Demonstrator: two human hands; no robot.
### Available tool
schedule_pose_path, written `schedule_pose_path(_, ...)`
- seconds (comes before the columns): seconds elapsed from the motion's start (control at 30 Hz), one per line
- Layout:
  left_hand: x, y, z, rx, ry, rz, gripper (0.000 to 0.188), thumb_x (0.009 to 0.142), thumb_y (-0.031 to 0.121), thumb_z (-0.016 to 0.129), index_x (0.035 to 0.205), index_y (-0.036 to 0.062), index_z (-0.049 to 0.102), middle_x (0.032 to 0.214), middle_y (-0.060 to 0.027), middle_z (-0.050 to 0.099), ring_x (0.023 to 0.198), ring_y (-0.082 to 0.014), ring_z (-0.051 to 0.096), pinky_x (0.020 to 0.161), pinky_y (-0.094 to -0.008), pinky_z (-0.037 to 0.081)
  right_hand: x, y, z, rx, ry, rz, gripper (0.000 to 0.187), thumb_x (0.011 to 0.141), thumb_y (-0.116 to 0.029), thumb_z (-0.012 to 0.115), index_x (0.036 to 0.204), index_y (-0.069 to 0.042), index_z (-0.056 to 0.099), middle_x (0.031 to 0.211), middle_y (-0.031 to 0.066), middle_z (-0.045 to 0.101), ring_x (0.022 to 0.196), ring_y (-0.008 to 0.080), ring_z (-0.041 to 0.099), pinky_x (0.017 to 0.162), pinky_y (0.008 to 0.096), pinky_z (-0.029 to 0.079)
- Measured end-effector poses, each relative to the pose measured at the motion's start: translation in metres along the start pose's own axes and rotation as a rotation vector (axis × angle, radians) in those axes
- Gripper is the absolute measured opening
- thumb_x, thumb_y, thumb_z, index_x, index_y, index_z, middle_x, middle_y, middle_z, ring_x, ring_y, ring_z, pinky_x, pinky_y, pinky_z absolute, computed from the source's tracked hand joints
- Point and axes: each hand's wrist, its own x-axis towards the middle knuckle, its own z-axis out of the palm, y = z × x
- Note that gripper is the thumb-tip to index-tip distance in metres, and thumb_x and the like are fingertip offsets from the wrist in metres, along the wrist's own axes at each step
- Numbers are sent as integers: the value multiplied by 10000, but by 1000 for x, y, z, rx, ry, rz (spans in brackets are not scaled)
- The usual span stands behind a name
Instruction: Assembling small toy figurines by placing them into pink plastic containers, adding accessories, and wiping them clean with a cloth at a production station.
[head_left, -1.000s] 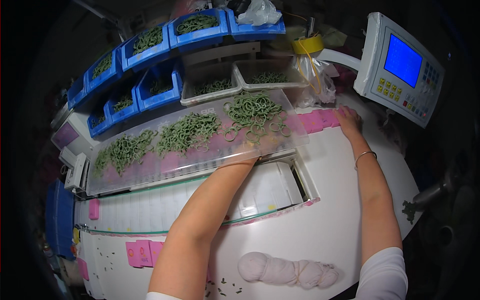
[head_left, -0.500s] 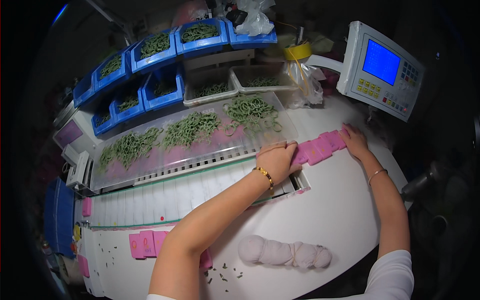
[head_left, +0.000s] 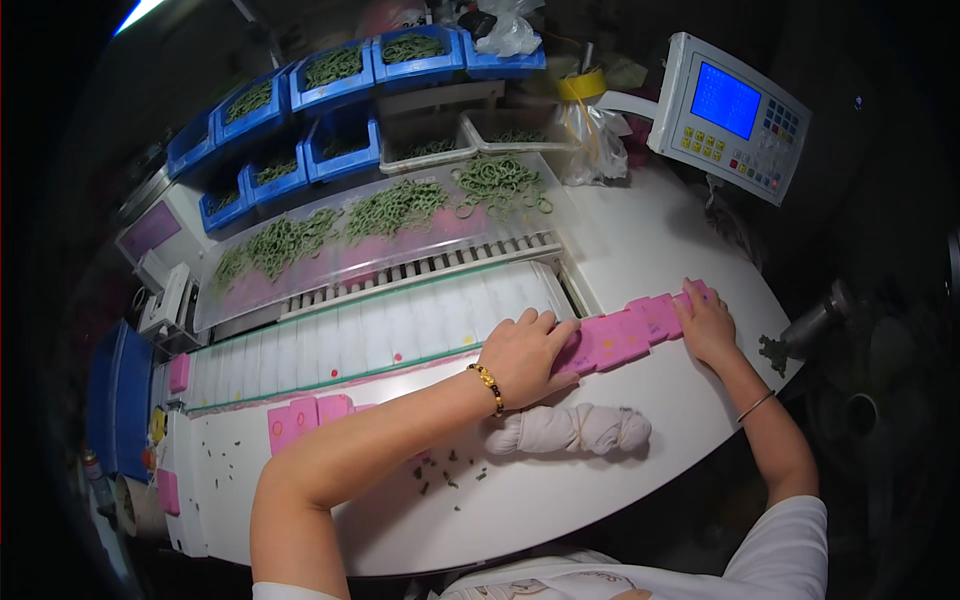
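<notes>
A row of overlapping pink rectangular blocks (head_left: 612, 339) lies on the white table (head_left: 640, 500), clamped end to end between my two hands. My left hand (head_left: 528, 358) grips the left end, thumb on the near side and fingers over the far side. At the right end my right hand (head_left: 706, 322) is closed on the last block, its fingertips on the upper edge. Just below the left hand lies a tied roll of pale cloth (head_left: 570, 430). More pink blocks (head_left: 300, 420) stand in a row at the left, partly hidden behind my left forearm.
Beyond my left hand runs a track of white plates (head_left: 360, 335) with a green edge. Behind it, a clear tray (head_left: 330, 265) carries heaps of green rings (head_left: 400, 208). Blue bins (head_left: 333, 68) are stacked farther back. A control panel (head_left: 735, 115) stands at right.
Both hands have brought the row of pink blocks nearer, off the track's end and close to the cloth roll. The view has shifted too.
</notes>
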Motion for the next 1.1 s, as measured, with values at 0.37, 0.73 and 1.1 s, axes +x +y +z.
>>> schedule_pose_path(0.37,-31,6,5,-140,179,-32,620,832,450,661,1325,124,474,1251,-169,471,1153,-336,451,957,-436,359,-12,-12,-1,-68,-125,59,647,963,-509,403,1499,-169,279,1475,339,256,1364,462,298,1119,493,266)
schedule_pose_path(0.73,-125,-42,-115,-433,124,-356,608,750,369,777,1236,62,579,1241,-141,550,1201,-301,478,1037,-403,363,-66,-80,-41,303,110,-386,627,896,-305,612,1438,-75,396,1458,267,357,1347,422,341,1117,483,251)
schedule_pose_path(1.1,-179,-17,-97,-169,1,-278,765,639,248,833,1303,53,507,1258,-143,537,1177,-329,483,1010,-434,365,-130,-211,-74,647,64,-748,683,815,-157,726,1401,-5,411,1449,242,383,1324,386,399,1074,451,347)
